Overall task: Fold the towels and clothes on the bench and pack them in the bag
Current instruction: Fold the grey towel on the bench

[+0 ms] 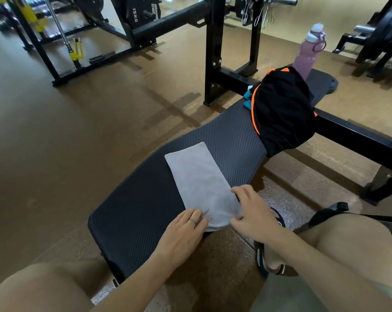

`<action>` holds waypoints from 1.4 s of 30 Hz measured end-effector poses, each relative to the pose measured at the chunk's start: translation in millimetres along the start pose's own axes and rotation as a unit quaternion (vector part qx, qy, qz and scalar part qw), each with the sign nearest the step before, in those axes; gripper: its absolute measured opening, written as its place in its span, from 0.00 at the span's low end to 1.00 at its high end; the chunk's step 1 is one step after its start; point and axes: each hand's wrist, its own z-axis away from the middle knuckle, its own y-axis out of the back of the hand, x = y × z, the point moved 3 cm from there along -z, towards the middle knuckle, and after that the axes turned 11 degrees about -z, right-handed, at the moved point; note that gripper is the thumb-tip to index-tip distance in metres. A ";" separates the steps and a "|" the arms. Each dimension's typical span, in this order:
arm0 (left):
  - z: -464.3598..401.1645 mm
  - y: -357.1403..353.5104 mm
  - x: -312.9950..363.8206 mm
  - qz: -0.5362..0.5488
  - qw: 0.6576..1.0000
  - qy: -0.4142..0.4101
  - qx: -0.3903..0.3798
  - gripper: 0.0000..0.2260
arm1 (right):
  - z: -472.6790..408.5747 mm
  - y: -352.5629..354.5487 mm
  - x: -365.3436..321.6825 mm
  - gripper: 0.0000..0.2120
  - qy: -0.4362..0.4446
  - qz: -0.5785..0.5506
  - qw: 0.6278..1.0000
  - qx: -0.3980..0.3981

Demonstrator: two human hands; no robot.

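Note:
A grey towel (197, 179), folded into a long strip, lies on the black padded bench (145, 199). My left hand (183, 233) grips its near left corner, fingers tucked at the edge. My right hand (253, 212) pinches the near right corner, slightly lifting the cloth. Farther along the bench lies a heap of black clothing with orange trim (283, 111), with a bit of teal fabric (248, 99) showing at its left. No bag is clearly in view.
A pink water bottle (308, 52) stands on the far end of the bench. The black rack uprights (212, 52) rise behind the bench, its crossbar (359, 136) runs right. My knees and a sandalled foot (269, 255) are near the bench end.

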 end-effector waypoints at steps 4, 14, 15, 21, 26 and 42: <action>1.7 2.4 -7.7 0.066 0.997 0.042 -0.001 0.13 | 7.3 -25.4 -8.0 0.37 0.230 0.213 0.947 -0.067; 10.7 14.8 -44.8 0.225 0.969 0.071 -0.079 0.07 | -25.4 -8.8 -8.5 0.07 0.192 0.054 0.977 -0.074; 10.7 15.0 -49.8 0.269 0.954 0.098 -0.090 0.06 | -29.7 -5.1 -8.7 0.04 0.166 0.023 0.982 -0.084; -1.5 3.0 -64.3 0.465 0.826 0.304 -0.094 0.11 | -57.9 7.9 -13.2 0.10 -0.001 -0.113 0.990 -0.087; -14.5 -8.6 -64.1 0.472 0.773 0.412 -0.099 0.15 | -72.2 -3.0 -14.6 0.14 -0.036 -0.089 0.994 -0.052; -36.2 -12.8 -67.2 0.221 0.900 0.362 -0.099 0.04 | -72.7 -15.9 -15.6 0.12 0.122 0.255 0.952 0.117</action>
